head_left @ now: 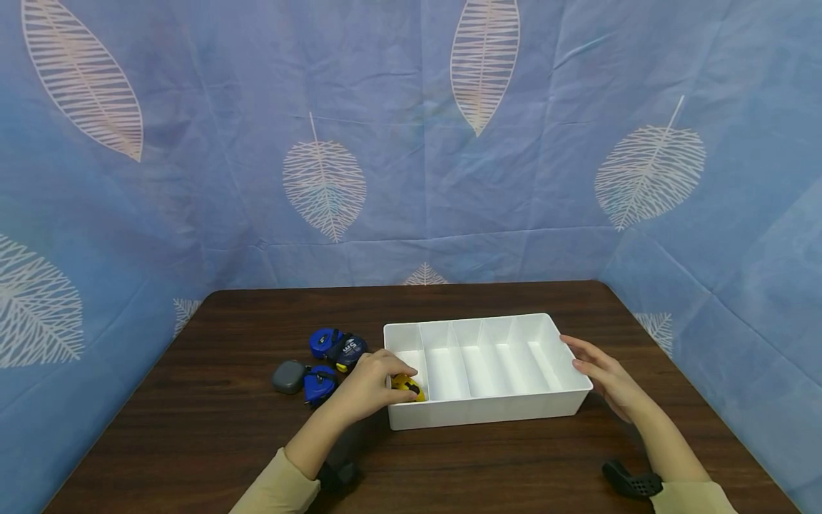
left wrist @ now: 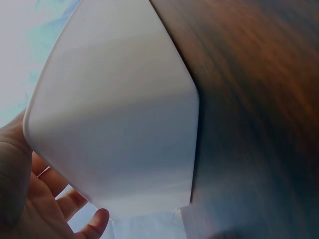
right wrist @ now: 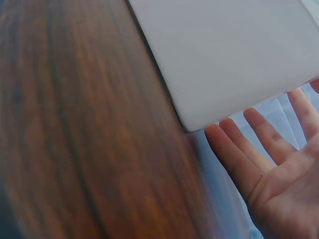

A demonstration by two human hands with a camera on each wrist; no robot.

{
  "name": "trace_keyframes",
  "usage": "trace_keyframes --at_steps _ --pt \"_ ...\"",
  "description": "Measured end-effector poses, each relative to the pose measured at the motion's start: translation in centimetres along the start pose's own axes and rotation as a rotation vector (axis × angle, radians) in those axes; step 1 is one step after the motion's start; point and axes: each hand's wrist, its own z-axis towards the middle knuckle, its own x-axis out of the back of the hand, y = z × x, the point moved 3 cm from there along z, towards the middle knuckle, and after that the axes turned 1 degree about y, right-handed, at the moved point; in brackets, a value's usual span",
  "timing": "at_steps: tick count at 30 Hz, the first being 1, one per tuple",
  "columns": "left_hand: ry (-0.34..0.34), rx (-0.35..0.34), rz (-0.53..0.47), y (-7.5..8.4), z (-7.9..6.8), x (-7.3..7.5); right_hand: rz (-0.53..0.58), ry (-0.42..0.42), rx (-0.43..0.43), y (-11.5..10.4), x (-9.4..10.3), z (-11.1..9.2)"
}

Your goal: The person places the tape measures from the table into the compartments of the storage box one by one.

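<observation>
A white tray (head_left: pixel 488 412) with several compartments sits on the table, its long side toward me. At its left end my left hand (head_left: pixel 369 385) reaches over the rim, thumb and fingers around a yellow and black tape measure (head_left: pixel 409 385) inside the leftmost compartment. That tape measure is hidden in the left wrist view, where the tray's outer wall (left wrist: pixel 114 119) fills the middle. Across at the right end, my right hand (head_left: pixel 606 375) touches the tray with extended fingers, seen along its edge in the right wrist view.
Left of the tray lie a blue tape measure (head_left: pixel 324 343), a dark blue one marked 5m (head_left: pixel 349 350), another blue one (head_left: pixel 319 385) and a dark grey rounded object (head_left: pixel 289 376). The brown table (head_left: pixel 514 464) backs onto a blue leaf-patterned cloth (head_left: pixel 398 178).
</observation>
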Motion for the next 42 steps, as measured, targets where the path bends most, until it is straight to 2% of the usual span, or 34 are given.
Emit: trace_keyframes --at_steps 10,22,32,42 --pt "-0.044 -0.057 0.001 -0.1 -0.1 0.1 -0.009 -0.005 0.023 0.1 0.0 0.0" --pt "-0.117 -0.108 0.048 0.0 -0.3 0.7 0.008 0.004 0.026 0.0 0.0 0.0" --pt "-0.1 -0.117 0.086 0.3 -0.5 1.1 -0.003 -0.001 0.022 -0.1 0.0 -0.1" --pt "-0.087 -0.117 0.076 0.5 -0.6 1.7 -0.005 -0.001 0.018 -0.1 0.0 0.0"
